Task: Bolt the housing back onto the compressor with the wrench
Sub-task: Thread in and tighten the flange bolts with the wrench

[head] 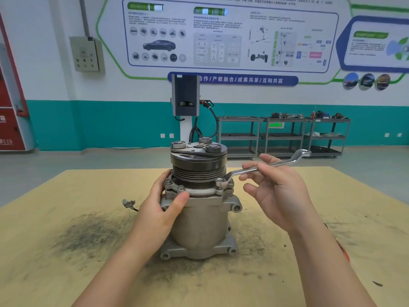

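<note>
The grey compressor (200,227) stands upright in the middle of the table, its black grooved pulley (199,165) on top. Just under the pulley sits the housing flange (200,191) with bolts around its rim. My left hand (164,207) grips the left side of the body, thumb lying across the flange. A silver ring wrench (263,166) has its near ring seated on a bolt (220,181) at the flange's right side. My right hand (276,189) holds the wrench's shaft between the fingertips, palm open below it.
The wooden table (66,273) carries a dark stain left of the compressor. A cable with a small connector (128,204) lies at the left. Beyond the table are a charging post (185,100) and metal shelf carts (283,134) by the wall.
</note>
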